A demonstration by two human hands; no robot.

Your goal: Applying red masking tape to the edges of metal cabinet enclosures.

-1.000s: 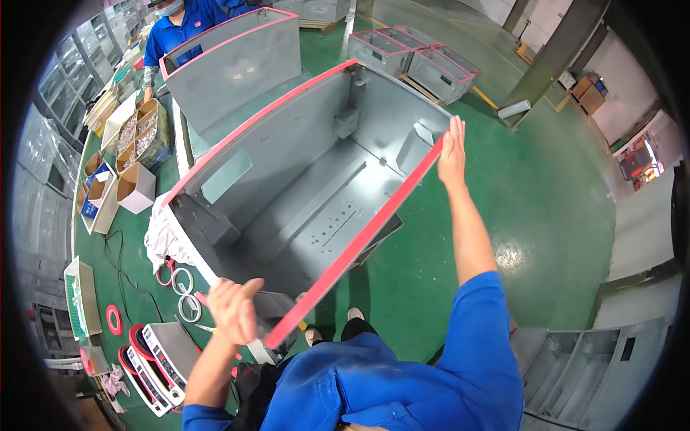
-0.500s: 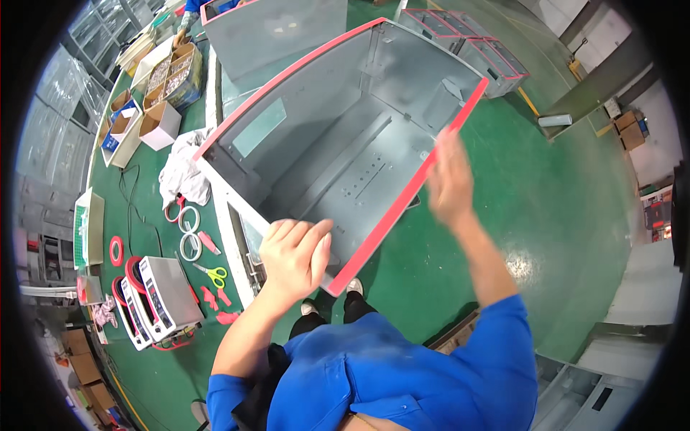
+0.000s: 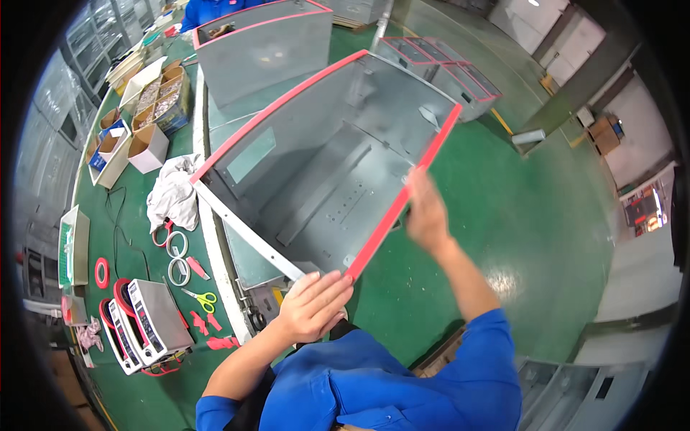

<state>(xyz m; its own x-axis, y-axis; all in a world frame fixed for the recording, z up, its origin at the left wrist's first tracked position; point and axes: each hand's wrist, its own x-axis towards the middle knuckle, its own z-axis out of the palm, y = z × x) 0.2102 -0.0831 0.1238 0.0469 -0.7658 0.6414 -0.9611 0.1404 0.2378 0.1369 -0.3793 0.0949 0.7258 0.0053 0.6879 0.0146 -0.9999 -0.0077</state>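
Observation:
A grey metal cabinet (image 3: 338,205) lies open side up before me, tilted across the view, with red tape along several rim edges and a bare white edge facing me. At its near corner my left hand (image 3: 314,307) rests with the fingers stretched out flat, touching the end of the right-hand red tape (image 3: 379,237). Farther up that same edge, my right hand (image 3: 429,215) lies against the tape with its fingers extended, slightly blurred. Its fingertips reach over the rim; the thumb is hidden.
On the green bench to the left are yellow-green scissors (image 3: 206,300), tape rolls (image 3: 177,244), red tape scraps (image 3: 223,343), a white cloth (image 3: 175,194), white-and-black devices (image 3: 147,327) and parts boxes (image 3: 147,147). Beyond, a person in blue (image 3: 215,8) is by another cabinet (image 3: 266,61).
My right hand has slid down the taped edge toward me. My left hand has flattened and shifted onto the near corner. The cabinet sits somewhat lower and farther left in view.

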